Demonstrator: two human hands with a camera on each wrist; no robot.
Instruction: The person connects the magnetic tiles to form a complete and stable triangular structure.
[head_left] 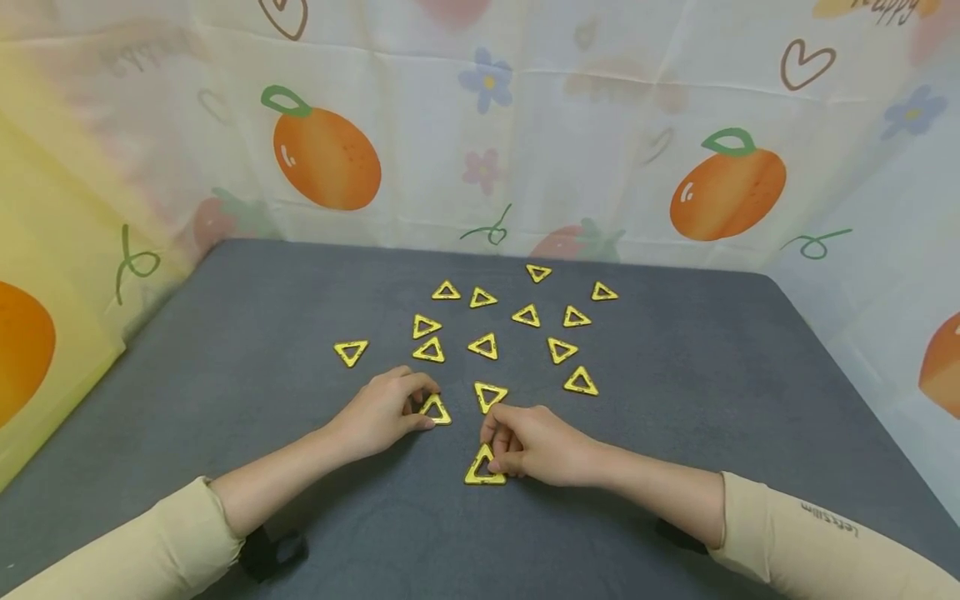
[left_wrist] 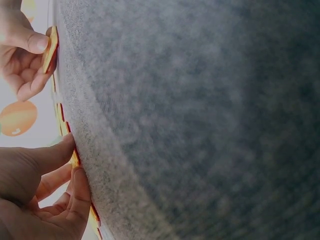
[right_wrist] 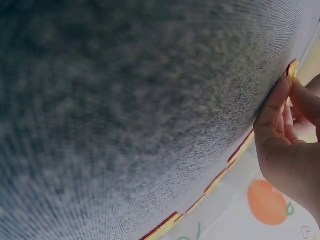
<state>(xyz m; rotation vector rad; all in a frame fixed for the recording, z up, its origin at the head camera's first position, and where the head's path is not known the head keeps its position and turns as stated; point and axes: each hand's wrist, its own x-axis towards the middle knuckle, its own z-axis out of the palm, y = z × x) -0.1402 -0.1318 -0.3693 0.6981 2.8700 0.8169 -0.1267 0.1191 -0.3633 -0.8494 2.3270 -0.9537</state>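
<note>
Both hands gripping: I see the left hand [head_left: 386, 410] with thumb and fingers pinching a hollow yellow triangle [head_left: 444, 412] by its left side, and the right hand [head_left: 540, 446] with curled fingers pinching a nearer triangle [head_left: 483, 479] by its right side. From my feeds I can't tell if either is clear of the dark table [head_left: 285, 308]. Held pieces are near each other, apart, each with a corner pointing away from the wearer. Just past the right fingers lies a third triangle [head_left: 492, 387]; can't make out if they touch. Beyond it, I count eleven more triangles [head_left: 582, 389] scattered flat toward the far edge, plus a lone triangle [head_left: 351, 344] off to the left. Outward from the wrists: beige sleeves [head_left: 180, 529]. Behind the table and on both sides: fruit-printed cloth [head_left: 420, 125].
</note>
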